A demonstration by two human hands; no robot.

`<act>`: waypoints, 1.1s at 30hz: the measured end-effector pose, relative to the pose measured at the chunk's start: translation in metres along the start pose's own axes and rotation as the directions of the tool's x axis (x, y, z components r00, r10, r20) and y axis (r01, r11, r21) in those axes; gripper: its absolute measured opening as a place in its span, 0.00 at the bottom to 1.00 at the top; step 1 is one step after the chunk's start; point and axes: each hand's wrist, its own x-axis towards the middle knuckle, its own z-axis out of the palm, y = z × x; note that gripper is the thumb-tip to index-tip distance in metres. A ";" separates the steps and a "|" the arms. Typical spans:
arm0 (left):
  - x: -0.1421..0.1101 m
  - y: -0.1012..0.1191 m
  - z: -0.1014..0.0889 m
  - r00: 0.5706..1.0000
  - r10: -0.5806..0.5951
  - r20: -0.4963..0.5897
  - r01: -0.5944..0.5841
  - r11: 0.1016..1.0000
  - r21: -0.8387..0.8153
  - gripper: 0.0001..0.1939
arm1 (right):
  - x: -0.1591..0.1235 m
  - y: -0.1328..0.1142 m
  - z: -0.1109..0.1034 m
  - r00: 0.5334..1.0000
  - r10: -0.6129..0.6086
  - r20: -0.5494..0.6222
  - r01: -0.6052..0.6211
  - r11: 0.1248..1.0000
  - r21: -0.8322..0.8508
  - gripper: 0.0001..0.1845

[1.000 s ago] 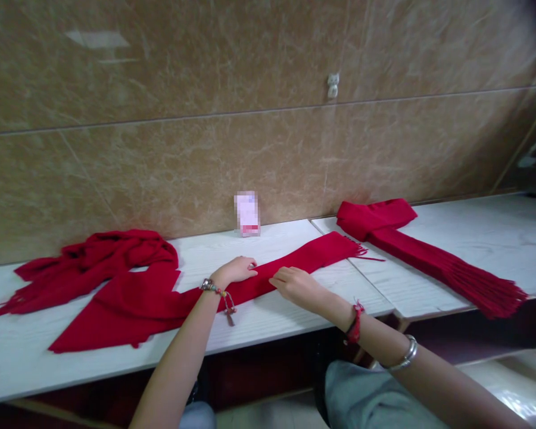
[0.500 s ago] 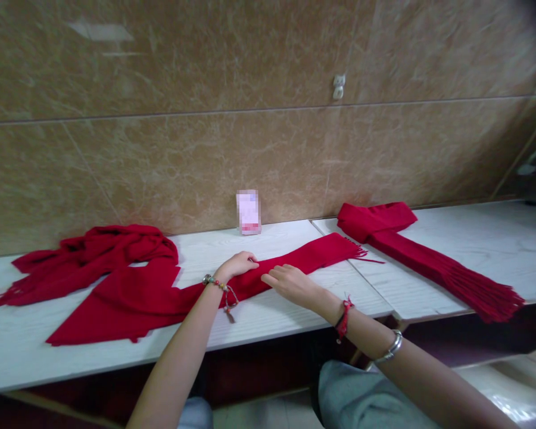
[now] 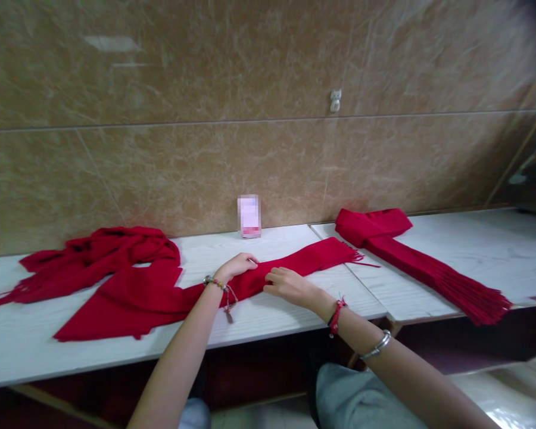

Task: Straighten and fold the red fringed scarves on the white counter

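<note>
A red scarf (image 3: 315, 256) lies lengthwise across the white table, its narrow right part folded and ending in a fringe. Its left part spreads into a wider, rumpled piece. At the scarf's middle, my left hand (image 3: 239, 266) grips the far edge, with the fingers partly hidden by the hand's back. Just to the right, my right hand (image 3: 290, 285) has its fingers curled together on the near side of the same cloth. A small gap of red fabric shows between both hands.
Bunched red cloth (image 3: 116, 244) lies at the back left. Another folded red scarf (image 3: 429, 271) with a fringe rests on the right table. A small pinkish-white packet (image 3: 249, 215), blurred out, stands against the marbled wall (image 3: 183, 167). The white table's (image 3: 268, 325) front edge runs close below my hands.
The view has shifted slightly. My right hand's fingers have curled down a little more onto the scarf; my left hand and the cloth stay nearly the same.
</note>
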 end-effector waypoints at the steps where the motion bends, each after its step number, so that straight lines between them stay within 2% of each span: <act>1: 0.000 0.000 0.000 1.000 0.002 0.000 -0.002 1.000 -0.002 0.12 | 0.000 0.000 0.002 1.000 0.023 -0.014 -0.023 1.000 -0.002 0.06; 6: 0.001 -0.001 0.001 1.000 0.008 -0.019 -0.008 1.000 -0.003 0.10 | 0.004 -0.001 0.007 0.991 0.112 -0.079 -0.114 0.993 -0.025 0.08; 12: -0.001 0.003 0.001 0.999 0.028 -0.041 -0.028 0.999 -0.018 0.10 | 0.014 -0.008 -0.003 0.980 0.199 -0.024 -0.200 0.977 -0.070 0.07; 16: -0.006 0.010 -0.005 0.991 0.038 -0.130 -0.054 0.992 -0.118 0.10 | 0.015 -0.009 -0.012 0.960 0.281 0.010 -0.280 0.958 -0.055 0.11; 19: -0.007 0.022 -0.012 0.980 0.071 -0.183 -0.114 0.964 -0.241 0.11 | 0.014 -0.004 -0.022 0.936 0.351 0.036 -0.350 0.936 -0.032 0.13; 23: 0.001 0.052 -0.020 0.963 0.123 -0.241 -0.204 0.916 -0.344 0.12 | 0.010 0.011 -0.041 0.875 0.484 0.017 -0.484 0.874 0.042 0.20; 26: 0.019 0.085 -0.024 0.953 0.167 -0.252 -0.239 0.927 -0.289 0.11 | 0.005 0.030 -0.059 0.836 0.549 0.007 -0.548 0.832 0.084 0.22; 29: 0.042 0.119 -0.025 0.949 0.219 -0.227 -0.271 0.934 -0.233 0.10 | -0.005 0.057 -0.076 0.824 0.566 -0.031 -0.561 0.822 0.095 0.24; 33: 0.074 0.161 -0.014 0.964 0.236 -0.125 -0.263 0.922 -0.285 0.10 | -0.032 0.097 -0.092 0.829 0.554 -0.076 -0.546 0.831 0.106 0.25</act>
